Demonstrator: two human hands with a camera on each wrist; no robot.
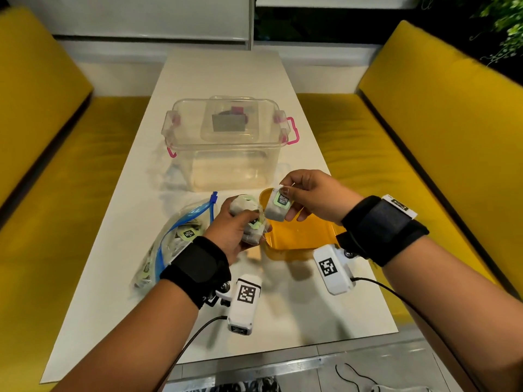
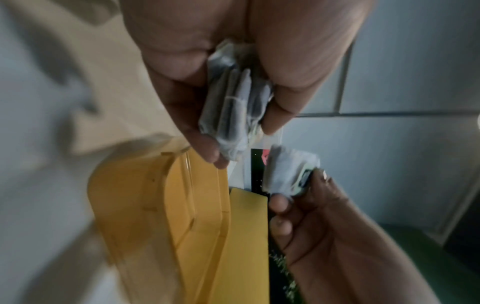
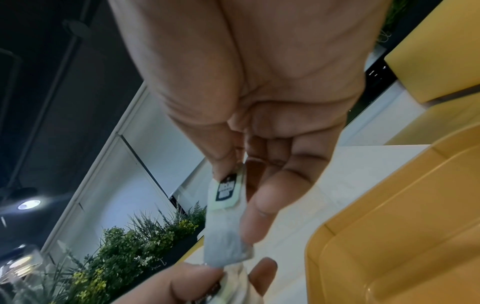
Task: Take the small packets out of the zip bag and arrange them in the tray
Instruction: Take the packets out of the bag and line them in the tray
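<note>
My left hand [image 1: 240, 222] grips a bundle of several tea-bag packets [image 1: 249, 219] just left of the yellow tray [image 1: 300, 236]; in the left wrist view the bundle of packets [image 2: 233, 107] sits between thumb and fingers of my left hand [image 2: 233, 82]. My right hand [image 1: 297, 193] pinches a single packet [image 1: 278, 205] with a pale green label above the tray's far left corner. The single packet [image 3: 226, 222] hangs from thumb and forefinger of my right hand [image 3: 241, 164] in the right wrist view. The clear zip bag [image 1: 169, 239] with a blue seal lies to the left, holding more packets.
A clear plastic storage box [image 1: 226, 142] with pink latches stands beyond the tray on the white table [image 1: 127, 216]. Yellow benches [image 1: 396, 151] flank the table on both sides. Cables run from both wrist cameras toward the table's near edge.
</note>
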